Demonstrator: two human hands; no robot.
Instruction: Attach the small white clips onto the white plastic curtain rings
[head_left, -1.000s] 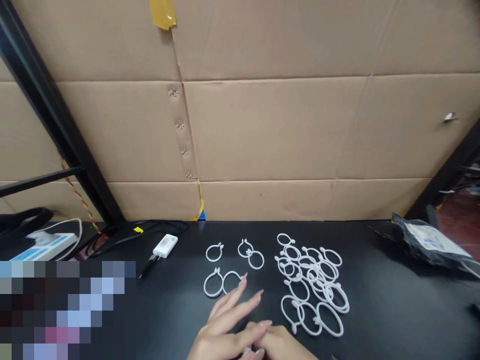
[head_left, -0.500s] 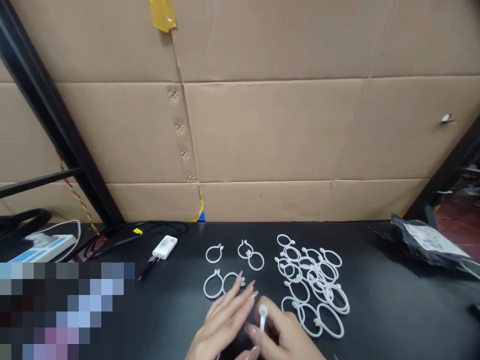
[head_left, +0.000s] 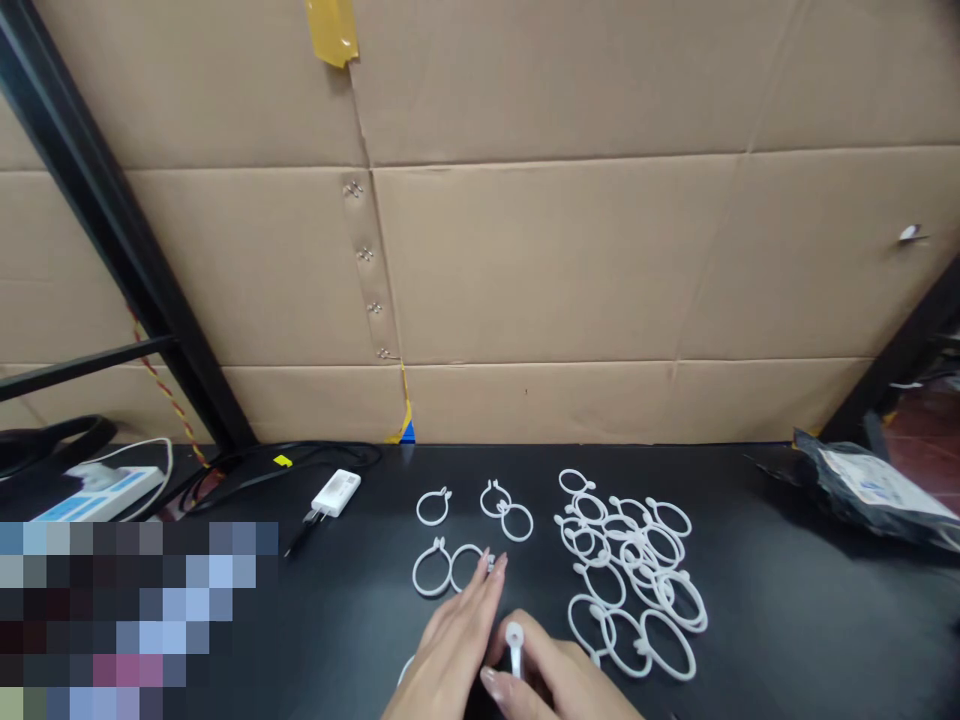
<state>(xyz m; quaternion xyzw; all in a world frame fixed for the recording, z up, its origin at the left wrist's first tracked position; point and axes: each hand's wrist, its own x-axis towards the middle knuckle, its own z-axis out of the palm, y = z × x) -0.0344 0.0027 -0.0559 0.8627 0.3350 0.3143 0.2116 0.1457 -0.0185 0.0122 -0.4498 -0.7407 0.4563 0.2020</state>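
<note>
Left of one ring pile [head_left: 643,571], too tangled to count, a left hand [head_left: 451,650] is holding its fingers straight, grip unclear; at least five white rings [head_left: 451,574] are lying left too; one knob-ended white piece [head_left: 514,637] is jutting from a right hand [head_left: 559,672], pinched.

Soft even light, blurred edges, pixelated corner

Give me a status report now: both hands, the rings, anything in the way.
Right hand gripping a white knobbed piece. Left hand alongside, grip unclear. Ring cluster overlapping at right. One ring partly hidden by left fingers.
</note>
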